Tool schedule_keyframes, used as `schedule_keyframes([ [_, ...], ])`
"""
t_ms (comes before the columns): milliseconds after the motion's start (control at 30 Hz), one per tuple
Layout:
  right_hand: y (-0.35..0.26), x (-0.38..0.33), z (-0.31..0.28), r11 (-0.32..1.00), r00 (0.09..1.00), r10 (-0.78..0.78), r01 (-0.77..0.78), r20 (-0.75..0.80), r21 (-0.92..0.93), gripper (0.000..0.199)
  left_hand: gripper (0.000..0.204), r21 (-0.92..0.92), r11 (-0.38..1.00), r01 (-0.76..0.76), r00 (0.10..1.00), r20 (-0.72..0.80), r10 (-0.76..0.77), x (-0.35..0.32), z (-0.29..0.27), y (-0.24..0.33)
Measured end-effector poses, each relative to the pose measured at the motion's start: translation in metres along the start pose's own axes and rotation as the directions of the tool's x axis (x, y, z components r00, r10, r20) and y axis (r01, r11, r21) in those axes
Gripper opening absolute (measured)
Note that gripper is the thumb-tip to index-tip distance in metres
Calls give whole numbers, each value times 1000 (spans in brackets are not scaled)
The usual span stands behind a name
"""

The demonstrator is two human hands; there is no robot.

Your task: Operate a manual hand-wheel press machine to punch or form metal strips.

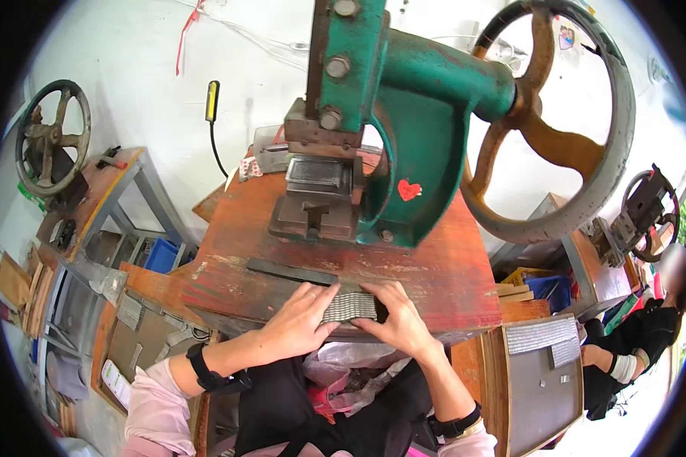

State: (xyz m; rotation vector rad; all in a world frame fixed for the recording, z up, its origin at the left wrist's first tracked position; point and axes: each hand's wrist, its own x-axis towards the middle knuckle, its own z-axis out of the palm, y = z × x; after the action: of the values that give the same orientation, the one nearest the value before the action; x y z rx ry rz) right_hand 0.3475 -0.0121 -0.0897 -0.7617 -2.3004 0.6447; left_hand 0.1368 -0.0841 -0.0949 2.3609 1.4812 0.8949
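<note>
Close to the front edge of the worn red wooden table [229, 278], a block of small silvery ridged metal pieces [350, 308] sits between my hands. My left hand [301, 318] is closed against its left side, fingers over the far edge and thumb at the near edge. From the right, my right hand [398, 318] grips the other end, where a dark part shows beside the block. A dark flat bar [286, 270] lies just beyond my left fingers. Behind it stands a green hand press [427, 152] with a metal die [316, 194]; a flat shiny plate [316, 175] rests there.
The press's large handwheel [621, 114] juts out at upper right. A tray [545, 396] with rows of metal pieces is at my right, another tray [129, 346] at my left. A plastic bag [343, 365] hangs at my lap. Another person [636, 350] sits far right.
</note>
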Motion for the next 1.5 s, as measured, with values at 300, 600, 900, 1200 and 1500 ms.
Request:
schedule_keyframes([
  [300,-37,98,4,983,936,123,-70,-330,169,88,91,-287,957,-32,850,-512,-125,44,-54,-37],
  [600,0,192,17,974,846,219,-162,-486,157,99,91,121,966,230,871,-468,-149,137,-102,-84],
  [900,24,197,32,916,874,268,-101,-405,388,84,62,-65,906,418,869,-265,-419,50,-101,-121],
  [1200,12,171,22,705,885,409,-151,-224,693,88,35,147,987,59,997,37,-65,-9,-66,-85],
  [1500,7,55,9,794,834,353,-27,-425,608,48,29,80,996,48,926,-378,-15,19,-106,-48],
])
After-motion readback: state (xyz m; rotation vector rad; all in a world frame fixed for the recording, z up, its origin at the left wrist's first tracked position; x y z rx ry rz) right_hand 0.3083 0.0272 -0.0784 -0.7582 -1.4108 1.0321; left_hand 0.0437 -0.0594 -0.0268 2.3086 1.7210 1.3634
